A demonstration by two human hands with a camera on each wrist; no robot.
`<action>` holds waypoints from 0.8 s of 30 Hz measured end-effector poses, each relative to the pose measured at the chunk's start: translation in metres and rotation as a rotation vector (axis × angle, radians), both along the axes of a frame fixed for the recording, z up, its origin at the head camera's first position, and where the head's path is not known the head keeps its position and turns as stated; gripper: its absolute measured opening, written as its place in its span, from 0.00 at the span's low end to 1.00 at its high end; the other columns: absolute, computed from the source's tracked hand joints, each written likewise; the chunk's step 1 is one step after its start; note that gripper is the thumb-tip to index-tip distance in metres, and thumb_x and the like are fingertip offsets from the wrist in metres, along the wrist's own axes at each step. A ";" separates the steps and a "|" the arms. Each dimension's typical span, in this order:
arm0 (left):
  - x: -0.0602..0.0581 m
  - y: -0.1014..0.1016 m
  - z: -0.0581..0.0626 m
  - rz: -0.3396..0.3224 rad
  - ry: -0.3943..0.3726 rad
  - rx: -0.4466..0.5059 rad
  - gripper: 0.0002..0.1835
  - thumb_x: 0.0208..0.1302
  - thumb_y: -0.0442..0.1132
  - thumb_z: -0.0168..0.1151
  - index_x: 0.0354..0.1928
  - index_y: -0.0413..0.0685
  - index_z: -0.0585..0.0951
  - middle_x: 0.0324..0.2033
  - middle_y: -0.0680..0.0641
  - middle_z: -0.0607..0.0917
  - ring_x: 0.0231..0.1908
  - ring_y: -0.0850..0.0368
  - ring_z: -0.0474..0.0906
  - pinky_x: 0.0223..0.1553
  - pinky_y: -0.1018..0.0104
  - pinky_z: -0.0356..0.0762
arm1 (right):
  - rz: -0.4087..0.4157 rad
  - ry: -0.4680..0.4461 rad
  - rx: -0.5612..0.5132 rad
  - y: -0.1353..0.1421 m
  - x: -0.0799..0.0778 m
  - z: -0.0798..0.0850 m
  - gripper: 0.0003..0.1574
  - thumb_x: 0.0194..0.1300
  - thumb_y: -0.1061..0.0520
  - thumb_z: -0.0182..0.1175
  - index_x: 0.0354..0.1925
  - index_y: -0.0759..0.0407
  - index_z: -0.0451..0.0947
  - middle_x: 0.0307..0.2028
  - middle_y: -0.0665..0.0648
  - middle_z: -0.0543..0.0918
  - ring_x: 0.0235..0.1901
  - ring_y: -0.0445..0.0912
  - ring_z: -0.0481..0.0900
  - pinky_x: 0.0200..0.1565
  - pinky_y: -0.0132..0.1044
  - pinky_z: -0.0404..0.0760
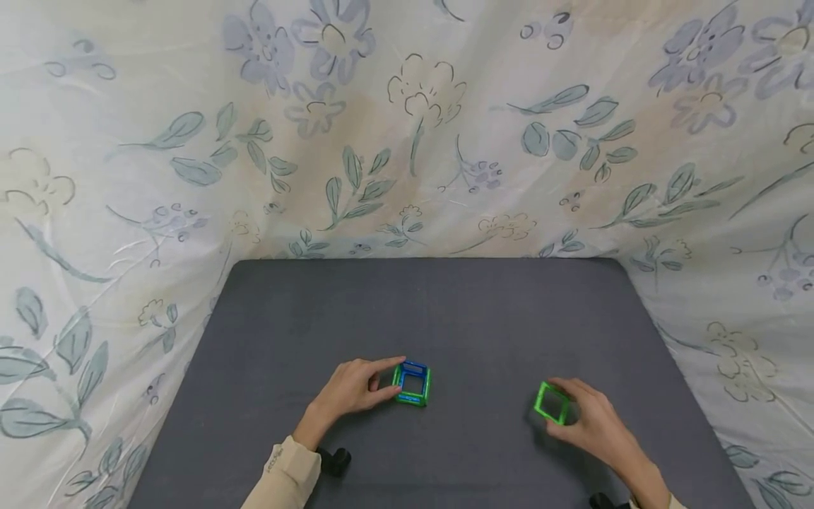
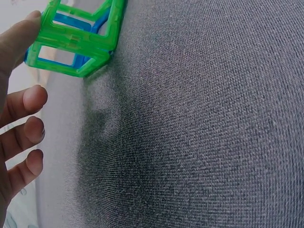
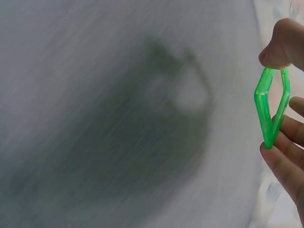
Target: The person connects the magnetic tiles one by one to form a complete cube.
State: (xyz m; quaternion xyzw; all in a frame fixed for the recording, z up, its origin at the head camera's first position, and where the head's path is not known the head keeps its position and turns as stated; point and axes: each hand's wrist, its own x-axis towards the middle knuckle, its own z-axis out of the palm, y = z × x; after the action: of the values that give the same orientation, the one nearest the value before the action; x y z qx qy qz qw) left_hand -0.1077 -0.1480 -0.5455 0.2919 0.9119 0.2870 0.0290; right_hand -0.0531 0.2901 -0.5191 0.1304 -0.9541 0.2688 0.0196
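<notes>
Left of centre on the grey table, a small hollow block of green and blue magnetic tiles (image 1: 412, 399) stands in the head view. My left hand (image 1: 350, 389) pinches its left side between thumb and index finger. In the left wrist view the same tile block (image 2: 71, 42) shows see-through green frames with blue ones behind, and the other fingertips (image 2: 34, 130) hang free below it. Over to the right, my right hand (image 1: 594, 420) holds a green square magnetic tile (image 1: 540, 396) by its edges. Seen edge-on in the right wrist view, this green tile (image 3: 262, 109) is between thumb and fingers above the table.
Dark grey cloth covers the table (image 1: 483, 318). A floral curtain (image 1: 420, 162) hangs behind it and along both sides. Black wrist gear (image 1: 340, 461) sits by the left cuff, and more black gear (image 1: 600, 500) by the right wrist.
</notes>
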 end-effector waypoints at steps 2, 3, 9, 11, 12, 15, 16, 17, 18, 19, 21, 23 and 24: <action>0.000 0.000 0.001 0.000 -0.007 0.000 0.29 0.68 0.57 0.66 0.69 0.62 0.77 0.13 0.63 0.69 0.14 0.74 0.54 0.20 0.77 0.54 | 0.036 0.005 -0.008 -0.019 -0.011 0.007 0.39 0.45 0.59 0.81 0.57 0.64 0.81 0.46 0.59 0.86 0.37 0.45 0.81 0.32 0.35 0.77; 0.000 0.000 0.002 -0.001 -0.010 -0.002 0.29 0.68 0.57 0.66 0.69 0.62 0.77 0.13 0.63 0.69 0.14 0.74 0.54 0.20 0.77 0.54 | 0.056 0.020 -0.010 -0.030 -0.016 0.009 0.38 0.46 0.59 0.81 0.57 0.63 0.82 0.46 0.58 0.86 0.38 0.46 0.81 0.33 0.36 0.77; -0.002 0.000 0.004 -0.007 -0.023 -0.014 0.30 0.68 0.58 0.66 0.69 0.62 0.77 0.13 0.64 0.68 0.13 0.74 0.54 0.20 0.77 0.54 | 0.199 0.109 -0.012 -0.091 -0.039 0.023 0.34 0.47 0.58 0.79 0.54 0.61 0.84 0.44 0.56 0.86 0.40 0.48 0.79 0.37 0.38 0.77; -0.002 0.000 0.004 -0.009 -0.027 -0.016 0.30 0.68 0.58 0.66 0.69 0.61 0.77 0.13 0.64 0.68 0.13 0.74 0.54 0.20 0.77 0.55 | 0.241 0.112 -0.012 -0.110 -0.044 0.026 0.33 0.48 0.58 0.78 0.54 0.62 0.84 0.45 0.57 0.85 0.40 0.47 0.78 0.38 0.38 0.77; -0.002 0.000 0.004 -0.010 -0.027 -0.016 0.30 0.68 0.58 0.66 0.69 0.61 0.77 0.13 0.64 0.68 0.13 0.74 0.54 0.20 0.77 0.55 | 0.258 0.112 -0.010 -0.118 -0.045 0.028 0.33 0.48 0.57 0.78 0.55 0.62 0.84 0.45 0.56 0.84 0.41 0.47 0.78 0.39 0.38 0.78; -0.003 0.000 0.004 -0.005 -0.027 -0.017 0.30 0.67 0.58 0.66 0.69 0.62 0.78 0.13 0.64 0.67 0.13 0.74 0.55 0.20 0.77 0.56 | 0.313 0.105 -0.013 -0.141 -0.049 0.032 0.34 0.49 0.57 0.77 0.56 0.63 0.84 0.46 0.56 0.83 0.41 0.46 0.76 0.39 0.36 0.77; -0.003 0.000 0.004 -0.005 -0.025 -0.015 0.30 0.67 0.58 0.67 0.69 0.61 0.78 0.13 0.63 0.68 0.13 0.74 0.55 0.20 0.77 0.56 | 0.326 0.099 -0.015 -0.147 -0.050 0.033 0.34 0.50 0.56 0.77 0.56 0.63 0.83 0.46 0.56 0.83 0.41 0.46 0.76 0.39 0.36 0.77; -0.003 0.000 0.005 -0.004 -0.023 -0.013 0.29 0.67 0.57 0.67 0.69 0.61 0.78 0.13 0.63 0.68 0.13 0.74 0.55 0.20 0.77 0.56 | 0.339 0.093 -0.016 -0.153 -0.051 0.033 0.34 0.50 0.56 0.77 0.56 0.63 0.83 0.46 0.56 0.83 0.42 0.46 0.76 0.39 0.36 0.77; -0.003 0.000 0.005 -0.003 -0.021 -0.012 0.29 0.67 0.57 0.67 0.68 0.61 0.78 0.12 0.63 0.68 0.13 0.74 0.55 0.20 0.77 0.57 | 0.350 0.085 -0.018 -0.158 -0.052 0.034 0.34 0.51 0.55 0.77 0.57 0.63 0.83 0.46 0.56 0.83 0.42 0.46 0.76 0.40 0.36 0.77; -0.003 0.000 0.005 -0.002 -0.020 -0.013 0.29 0.67 0.57 0.68 0.68 0.61 0.79 0.12 0.63 0.68 0.13 0.74 0.56 0.19 0.77 0.57 | 0.361 0.077 -0.022 -0.162 -0.052 0.034 0.35 0.52 0.55 0.77 0.58 0.63 0.82 0.47 0.56 0.83 0.43 0.47 0.77 0.40 0.37 0.77; -0.004 0.001 0.006 -0.002 -0.018 -0.010 0.29 0.66 0.56 0.68 0.68 0.60 0.79 0.12 0.62 0.69 0.13 0.74 0.56 0.19 0.76 0.57 | 0.373 0.057 -0.033 -0.170 -0.053 0.033 0.35 0.52 0.55 0.77 0.59 0.62 0.81 0.48 0.57 0.84 0.44 0.48 0.78 0.42 0.38 0.78; -0.004 0.001 0.006 0.000 -0.018 -0.009 0.29 0.66 0.56 0.68 0.68 0.60 0.79 0.12 0.62 0.69 0.13 0.74 0.56 0.19 0.76 0.57 | 0.386 0.033 -0.056 -0.175 -0.054 0.033 0.37 0.53 0.56 0.77 0.61 0.60 0.78 0.50 0.59 0.84 0.45 0.50 0.79 0.42 0.40 0.78; -0.004 0.001 0.007 0.000 -0.016 -0.008 0.29 0.66 0.56 0.68 0.67 0.60 0.79 0.12 0.62 0.69 0.13 0.74 0.56 0.20 0.76 0.57 | 0.391 0.021 -0.068 -0.177 -0.055 0.032 0.38 0.53 0.57 0.77 0.62 0.59 0.77 0.50 0.60 0.84 0.45 0.51 0.79 0.41 0.39 0.78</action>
State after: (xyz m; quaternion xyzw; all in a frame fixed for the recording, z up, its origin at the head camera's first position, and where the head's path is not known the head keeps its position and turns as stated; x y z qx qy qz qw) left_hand -0.1117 -0.1469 -0.5389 0.2895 0.9128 0.2856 0.0373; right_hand -0.1080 0.1128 -0.4868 0.3153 -0.9007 0.2983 -0.0189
